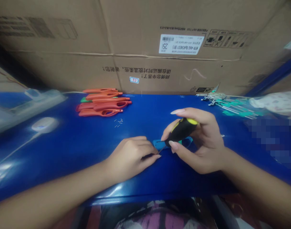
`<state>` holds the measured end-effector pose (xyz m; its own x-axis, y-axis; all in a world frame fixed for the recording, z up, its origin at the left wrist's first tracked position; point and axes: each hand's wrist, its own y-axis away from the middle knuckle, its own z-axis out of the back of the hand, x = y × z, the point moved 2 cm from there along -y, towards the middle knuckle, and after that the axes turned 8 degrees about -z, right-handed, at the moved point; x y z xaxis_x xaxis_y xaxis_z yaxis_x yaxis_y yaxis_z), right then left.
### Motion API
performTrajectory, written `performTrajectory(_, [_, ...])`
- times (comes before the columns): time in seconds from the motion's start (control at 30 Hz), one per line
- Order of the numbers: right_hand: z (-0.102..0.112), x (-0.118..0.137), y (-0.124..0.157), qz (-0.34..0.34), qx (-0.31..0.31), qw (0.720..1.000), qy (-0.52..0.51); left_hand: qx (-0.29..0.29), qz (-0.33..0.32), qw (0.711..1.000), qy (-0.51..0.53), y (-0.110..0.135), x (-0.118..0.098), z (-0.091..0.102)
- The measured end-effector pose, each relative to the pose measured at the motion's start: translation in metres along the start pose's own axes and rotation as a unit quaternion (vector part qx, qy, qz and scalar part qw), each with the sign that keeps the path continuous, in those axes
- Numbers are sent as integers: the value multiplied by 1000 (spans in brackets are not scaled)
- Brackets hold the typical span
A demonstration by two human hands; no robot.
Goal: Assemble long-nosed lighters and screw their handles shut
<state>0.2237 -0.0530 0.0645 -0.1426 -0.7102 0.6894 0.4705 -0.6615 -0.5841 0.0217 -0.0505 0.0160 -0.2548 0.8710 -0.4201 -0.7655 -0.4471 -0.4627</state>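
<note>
My right hand [202, 140] is closed round the black and yellow handle of a screwdriver [183, 130], its index finger lifted off the handle. The thin shaft slants down and left, ending by my left thumb tip. My left hand [136, 152] has its fingers curled over the left end of a blue utility lighter casing [158, 144], which lies on the table. Behind the screwdriver and right fingers, the casing's loop-shaped right end partly shows. What the screwdriver tip touches is hidden by my left fingers.
Several orange-red lighter casings [102, 103] lie at the back left, with small screws [118, 123] in front. At the back right are metal rods with teal parts [231, 105]. A white corded device [45, 125] sits left. Cardboard [140, 38] stands behind the blue table [88, 140].
</note>
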Motion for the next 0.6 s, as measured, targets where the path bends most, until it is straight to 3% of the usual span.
performTrajectory(0.1, [0,0,1,-12,-3,1000,-10,9,-6,1000,-4,-1,-1,1])
performTrajectory(0.37, [-2,-2,1,2,-90,996,-5,-1,-19,1000,-20,-2,-1,7])
performTrajectory(0.6, [1,6,-1,-16,-186,982,-15,-99,25,994,-40,-6,-4,20])
